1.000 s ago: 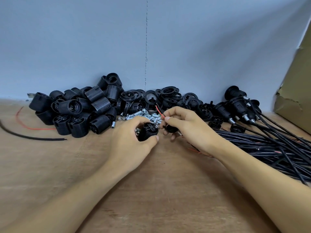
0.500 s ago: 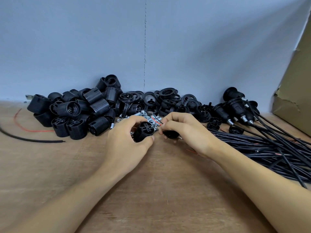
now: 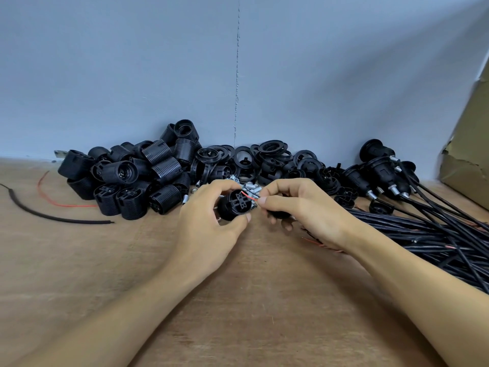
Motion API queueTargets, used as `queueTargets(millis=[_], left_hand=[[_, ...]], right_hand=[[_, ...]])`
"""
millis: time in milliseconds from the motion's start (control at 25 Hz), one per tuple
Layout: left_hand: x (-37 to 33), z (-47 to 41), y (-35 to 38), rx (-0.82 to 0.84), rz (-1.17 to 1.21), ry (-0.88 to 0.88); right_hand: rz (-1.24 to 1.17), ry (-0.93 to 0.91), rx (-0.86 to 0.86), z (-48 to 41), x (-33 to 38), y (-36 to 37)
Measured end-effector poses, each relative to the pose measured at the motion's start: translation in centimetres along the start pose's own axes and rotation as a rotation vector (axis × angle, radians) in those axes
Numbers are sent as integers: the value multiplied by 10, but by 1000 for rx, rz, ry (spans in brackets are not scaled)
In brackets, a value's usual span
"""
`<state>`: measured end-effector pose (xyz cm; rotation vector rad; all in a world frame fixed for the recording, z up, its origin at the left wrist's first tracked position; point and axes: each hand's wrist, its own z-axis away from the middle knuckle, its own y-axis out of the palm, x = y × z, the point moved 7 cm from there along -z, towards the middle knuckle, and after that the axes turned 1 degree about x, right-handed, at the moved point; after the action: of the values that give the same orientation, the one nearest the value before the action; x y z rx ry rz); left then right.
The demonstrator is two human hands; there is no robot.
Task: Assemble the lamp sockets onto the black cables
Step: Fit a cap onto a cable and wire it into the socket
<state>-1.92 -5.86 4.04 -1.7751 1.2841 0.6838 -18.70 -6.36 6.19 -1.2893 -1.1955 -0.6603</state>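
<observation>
The red wire [image 3: 248, 196] now reaches the socket [image 3: 236, 205] clasped in the left hand [image 3: 209, 221] — pinched by the right hand [image 3: 304, 207], apparently entering a terminal, so wiring has begun.

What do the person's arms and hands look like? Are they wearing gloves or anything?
No gloves. The left hand and right hand are both bare, and so are the forearms, with no sleeves showing as far as the picture reaches. I see no rings, watch or bracelets. The fingernails are short and unpainted.
</observation>
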Motion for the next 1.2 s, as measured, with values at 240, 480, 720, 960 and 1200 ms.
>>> queueTargets(millis=[240, 480, 720, 960, 1200], left_hand=[[0, -1, -1, -2, 48, 18], [-2, 0, -2, -28, 88, 48], [-3, 0, -3, -37, 109, 57], [-4, 1, -7, -87, 24, 84], [-9, 1, -11, -130, -31, 127]], right_hand=[[-4, -13, -67, 0, 4, -4], [18, -45, -61, 1, 10, -5], [58, -92, -7, 3, 16, -2], [116, -109, -78, 3, 18, -2], [166, -121, -129, 4, 19, -4]])
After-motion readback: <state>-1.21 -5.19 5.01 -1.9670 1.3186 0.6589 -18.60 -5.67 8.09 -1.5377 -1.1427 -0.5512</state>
